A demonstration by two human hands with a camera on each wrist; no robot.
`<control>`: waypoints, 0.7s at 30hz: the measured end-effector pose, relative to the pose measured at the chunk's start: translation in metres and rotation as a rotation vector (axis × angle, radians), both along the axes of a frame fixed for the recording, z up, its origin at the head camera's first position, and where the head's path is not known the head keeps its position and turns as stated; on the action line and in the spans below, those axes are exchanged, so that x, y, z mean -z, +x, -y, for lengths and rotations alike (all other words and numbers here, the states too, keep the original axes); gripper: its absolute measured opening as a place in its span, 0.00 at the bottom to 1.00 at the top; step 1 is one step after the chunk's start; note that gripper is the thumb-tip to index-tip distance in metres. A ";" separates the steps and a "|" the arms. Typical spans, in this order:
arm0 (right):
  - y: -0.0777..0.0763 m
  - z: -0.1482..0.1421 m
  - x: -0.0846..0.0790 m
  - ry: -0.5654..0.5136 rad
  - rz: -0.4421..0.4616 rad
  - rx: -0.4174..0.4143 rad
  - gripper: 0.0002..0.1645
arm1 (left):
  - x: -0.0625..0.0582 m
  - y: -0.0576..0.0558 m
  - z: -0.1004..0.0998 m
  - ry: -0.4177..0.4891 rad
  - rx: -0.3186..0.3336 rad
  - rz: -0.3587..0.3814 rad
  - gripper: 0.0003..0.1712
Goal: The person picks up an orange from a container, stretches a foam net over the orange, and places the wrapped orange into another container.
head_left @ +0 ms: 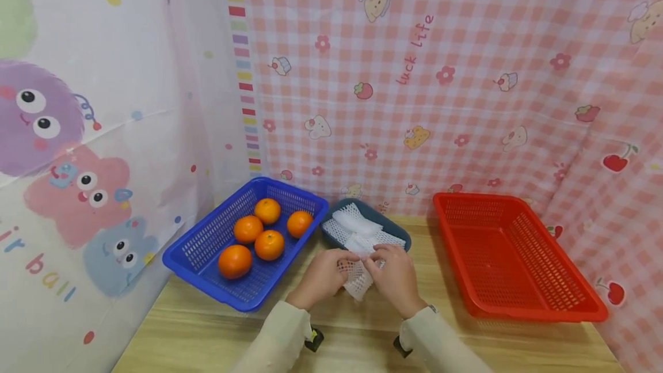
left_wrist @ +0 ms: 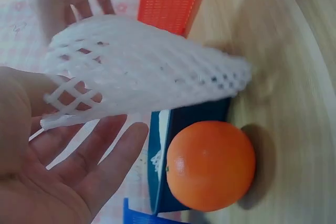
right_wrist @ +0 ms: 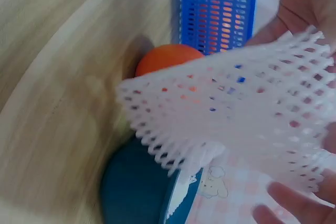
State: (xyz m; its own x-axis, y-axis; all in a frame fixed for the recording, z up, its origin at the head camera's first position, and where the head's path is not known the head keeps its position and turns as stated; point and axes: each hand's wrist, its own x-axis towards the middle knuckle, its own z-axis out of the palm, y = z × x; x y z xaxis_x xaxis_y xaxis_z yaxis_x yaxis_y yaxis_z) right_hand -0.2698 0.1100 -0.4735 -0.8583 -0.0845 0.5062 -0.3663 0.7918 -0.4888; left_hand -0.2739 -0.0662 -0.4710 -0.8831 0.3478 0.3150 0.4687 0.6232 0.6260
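A white foam fruit net (head_left: 357,282) hangs between my two hands. My left hand (head_left: 322,276) pinches its upper edge from the left, and my right hand (head_left: 396,278) pinches it from the right. In the left wrist view the net (left_wrist: 152,72) looks hollow, narrowing toward the table, with nothing seen inside. One orange (left_wrist: 211,166) rests on the table beside the dark teal basket (left_wrist: 197,121), below the left hand. From the right wrist, the orange (right_wrist: 167,59) is partly covered by the net. More white foam nets (head_left: 357,222) lie in the teal basket.
At the left stands a blue basket (head_left: 207,292) holding several oranges (head_left: 248,229). A red basket (head_left: 538,312) stands at the right. Wooden table (head_left: 357,344) shows in front of the hands. Printed cloths (head_left: 393,102) hang behind and at the sides.
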 end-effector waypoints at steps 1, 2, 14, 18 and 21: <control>0.000 -0.002 0.000 0.003 0.019 -0.010 0.04 | 0.001 0.000 0.000 0.025 0.005 0.018 0.20; -0.001 -0.004 0.000 0.003 0.033 -0.028 0.02 | 0.001 0.000 0.000 0.053 0.011 0.034 0.20; -0.002 -0.019 0.011 -0.254 0.369 -0.354 0.40 | 0.006 0.001 0.005 0.464 0.025 0.272 0.23; -0.002 -0.019 0.016 -0.348 0.427 -0.431 0.47 | 0.009 0.003 0.006 0.571 0.043 0.333 0.24; -0.003 -0.019 0.019 -0.399 0.444 -0.470 0.49 | 0.011 0.004 0.005 0.651 0.051 0.373 0.25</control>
State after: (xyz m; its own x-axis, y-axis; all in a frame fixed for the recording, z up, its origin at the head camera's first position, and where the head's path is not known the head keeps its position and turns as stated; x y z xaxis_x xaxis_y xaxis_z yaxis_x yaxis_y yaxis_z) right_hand -0.2724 0.1289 -0.4929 -0.9074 -0.3745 0.1906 -0.3236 0.3334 -0.8855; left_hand -0.2700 -0.0714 -0.4821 -0.9594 0.2366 0.1536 0.1714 0.0565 0.9836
